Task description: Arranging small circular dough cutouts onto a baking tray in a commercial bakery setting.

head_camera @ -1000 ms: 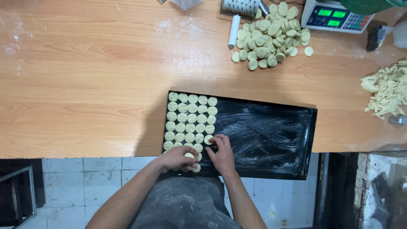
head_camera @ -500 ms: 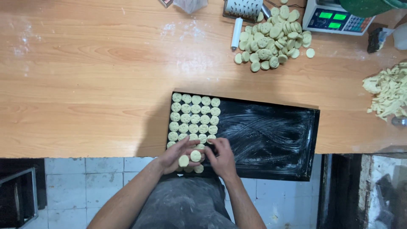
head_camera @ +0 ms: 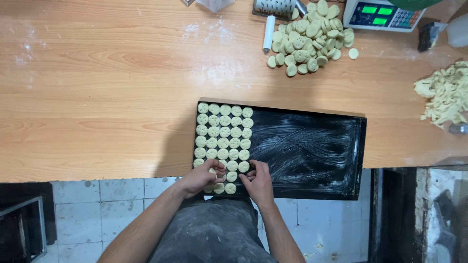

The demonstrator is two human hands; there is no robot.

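- Right at the near-left corner of the black baking tray, a few small round dough discs lie loose, between the two hands and touching their fingertips.
- Those discs sit at the near end of the neat block of discs that fills the tray's left part; the block's rows run away from the person toward the tray's far edge.
- Each disc is round and flat, so it has no long axis; what matters is that the unfinished near rows lie just past the fingertips, toward the tray's far edge.
- The left hand is at the tray's near-left corner, fingers curled over one disc; its grip looks pinched on that disc, though the fingers hide part of it.
- The right hand lies just to the right of the same discs, fingers bent and touching them; whether it is closed on one cannot be told.
- Both hands are equally close to the loose discs; the left one covers the corner spot.
- To the right of the block, the tray is bare and streaked with pale smears.
- The tray overhangs the near edge of the wooden tabletop.
- Well beyond the tray's far edge, a heap of more discs lies on the tabletop, with a scale just beside it.
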